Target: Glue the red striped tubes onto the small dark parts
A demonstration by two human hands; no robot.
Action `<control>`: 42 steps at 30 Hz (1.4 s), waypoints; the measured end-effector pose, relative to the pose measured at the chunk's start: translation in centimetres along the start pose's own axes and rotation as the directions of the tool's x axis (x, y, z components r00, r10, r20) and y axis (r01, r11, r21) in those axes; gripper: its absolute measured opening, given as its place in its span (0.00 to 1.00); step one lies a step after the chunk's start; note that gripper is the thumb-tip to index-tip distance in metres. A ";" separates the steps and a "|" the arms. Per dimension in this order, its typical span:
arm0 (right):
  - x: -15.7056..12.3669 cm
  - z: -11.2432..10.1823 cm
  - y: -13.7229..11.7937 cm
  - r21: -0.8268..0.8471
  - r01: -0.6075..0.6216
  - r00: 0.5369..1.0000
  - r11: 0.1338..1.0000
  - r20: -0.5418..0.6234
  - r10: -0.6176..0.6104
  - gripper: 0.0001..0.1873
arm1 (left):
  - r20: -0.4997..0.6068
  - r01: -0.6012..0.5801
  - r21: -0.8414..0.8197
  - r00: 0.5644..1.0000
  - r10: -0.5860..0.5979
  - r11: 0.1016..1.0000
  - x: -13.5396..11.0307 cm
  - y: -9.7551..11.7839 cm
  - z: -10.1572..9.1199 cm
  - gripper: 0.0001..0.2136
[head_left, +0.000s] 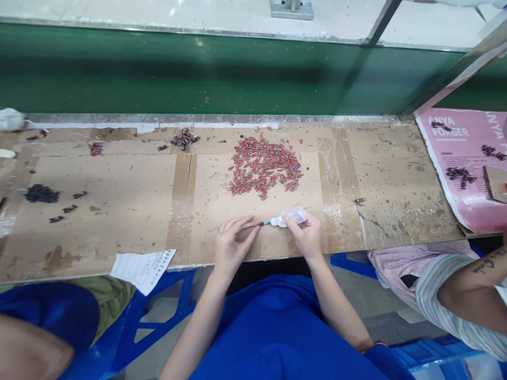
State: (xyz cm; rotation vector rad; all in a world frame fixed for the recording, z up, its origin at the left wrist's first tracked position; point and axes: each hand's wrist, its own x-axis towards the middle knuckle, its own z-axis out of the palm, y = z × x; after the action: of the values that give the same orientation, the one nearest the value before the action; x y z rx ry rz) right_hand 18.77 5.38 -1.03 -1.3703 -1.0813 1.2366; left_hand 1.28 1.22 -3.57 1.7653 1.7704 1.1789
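Observation:
Near the front edge of the cardboard-covered bench, my left hand [234, 240] pinches a small dark part [261, 224] between thumb and fingertips. My right hand [306, 232] grips a translucent squeeze bottle [291, 216], tilted on its side with its thin bluish tip pointing left. That tip meets or nearly meets the small dark part; I cannot tell if they touch. Beyond both hands lies a wide pile of small red parts with dark and silvery ends [269, 161].
Left on the cardboard [138, 195] are a black heap [41, 193], a dark-red cluster [184, 139] and a paper slip [144, 269] over the edge. A pink printed sheet [455, 153] with dark parts lies right. People sit on both sides; a green belt [198, 74] runs behind.

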 end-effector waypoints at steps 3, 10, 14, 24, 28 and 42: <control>0.0 0.0 0.0 0.004 0.009 1.000 1.000 -0.021 -0.009 0.10 | 0.002 0.001 0.000 1.000 -0.001 1.000 0.0 -0.1 0.0 0.07; 0.7 -0.7 0.5 0.180 0.034 0.967 0.983 -0.253 0.013 0.13 | -0.003 -0.001 -0.020 1.000 0.001 1.000 0.0 -0.3 0.1 0.08; 1.3 -1.5 0.2 0.168 0.087 0.951 0.982 -0.308 -0.032 0.18 | 0.055 0.077 -0.089 0.996 -0.072 0.993 0.5 0.0 -0.6 0.08; 3.1 -2.7 0.5 -0.218 0.160 0.964 0.963 -0.175 -0.200 0.24 | 0.122 -0.168 0.083 0.980 0.157 0.982 7.8 -1.7 0.3 0.06; 2.6 -2.8 0.6 -0.359 0.271 0.923 0.893 -0.166 -0.347 0.31 | 0.193 -0.196 0.248 0.970 0.150 0.949 8.7 -2.0 1.3 0.07; -1.4 2.0 -0.1 -0.292 0.440 0.892 0.849 0.032 -0.451 0.07 | 0.172 -0.189 0.201 0.973 0.155 0.961 5.1 2.6 -0.6 0.06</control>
State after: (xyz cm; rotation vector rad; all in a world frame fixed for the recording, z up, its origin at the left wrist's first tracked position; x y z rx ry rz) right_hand 16.61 4.20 -0.78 -1.2495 -1.5011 0.7242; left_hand 1.73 5.45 0.26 2.1127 1.7371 0.9098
